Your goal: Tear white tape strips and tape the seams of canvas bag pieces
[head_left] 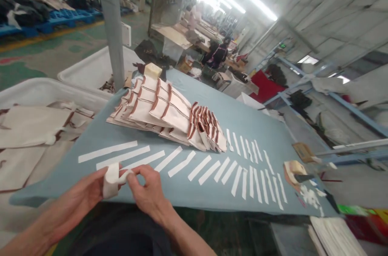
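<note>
Near the table's front left edge, my left hand has its fingers closed around a looped white strip. My right hand pinches an end of that strip between thumb and fingertips. Rows of similar white strips lie flat on the blue-green table, spread out beyond my hands and to the right. Behind them rests a pile of cream fabric pieces with brown edging, layered and overlapping. Whether the strip is fabric or tape I cannot tell.
White bins holding cream pieces stand left of the table, beside a grey post. A yellowish block and white scraps lie at the right end. Farther back, a person is among work tables.
</note>
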The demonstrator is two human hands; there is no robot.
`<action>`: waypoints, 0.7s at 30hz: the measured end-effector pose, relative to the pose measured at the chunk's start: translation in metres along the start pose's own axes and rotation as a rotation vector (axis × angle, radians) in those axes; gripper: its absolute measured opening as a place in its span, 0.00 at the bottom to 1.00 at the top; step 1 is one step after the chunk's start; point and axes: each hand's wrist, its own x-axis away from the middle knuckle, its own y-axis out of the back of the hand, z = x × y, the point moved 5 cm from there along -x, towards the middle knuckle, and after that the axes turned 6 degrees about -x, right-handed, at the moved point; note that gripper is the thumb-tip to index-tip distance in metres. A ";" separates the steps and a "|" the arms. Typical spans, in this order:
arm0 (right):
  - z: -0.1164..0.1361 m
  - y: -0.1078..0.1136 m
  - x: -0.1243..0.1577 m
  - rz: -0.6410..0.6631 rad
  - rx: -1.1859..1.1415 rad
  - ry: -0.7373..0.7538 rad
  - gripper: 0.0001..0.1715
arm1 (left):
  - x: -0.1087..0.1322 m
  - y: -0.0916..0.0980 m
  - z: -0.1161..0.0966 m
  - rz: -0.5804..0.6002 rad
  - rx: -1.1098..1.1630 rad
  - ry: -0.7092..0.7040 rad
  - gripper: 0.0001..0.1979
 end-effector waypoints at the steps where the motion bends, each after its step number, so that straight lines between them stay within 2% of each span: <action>1: 0.000 0.005 -0.001 -0.019 -0.056 -0.057 0.10 | 0.002 -0.002 0.000 0.019 0.045 0.020 0.27; 5: 0.001 0.023 -0.006 -0.084 -0.247 -0.185 0.17 | 0.009 -0.016 -0.013 0.152 0.115 -0.003 0.24; 9: 0.010 0.037 -0.018 -0.092 -0.299 -0.232 0.20 | 0.009 -0.015 -0.018 0.196 0.056 0.015 0.30; 12: 0.022 0.049 -0.029 -0.105 -0.241 -0.226 0.20 | 0.011 -0.011 -0.022 0.217 -0.050 -0.022 0.34; 15: 0.036 0.066 -0.042 -0.153 -0.142 -0.168 0.19 | 0.014 -0.012 -0.031 0.241 -0.212 -0.115 0.31; 17: 0.045 0.080 -0.051 -0.194 -0.080 -0.127 0.19 | 0.015 -0.018 -0.035 0.291 -0.305 -0.161 0.28; 21: 0.063 0.120 -0.070 -0.275 0.054 -0.076 0.20 | 0.010 -0.031 -0.032 0.383 -0.497 -0.216 0.32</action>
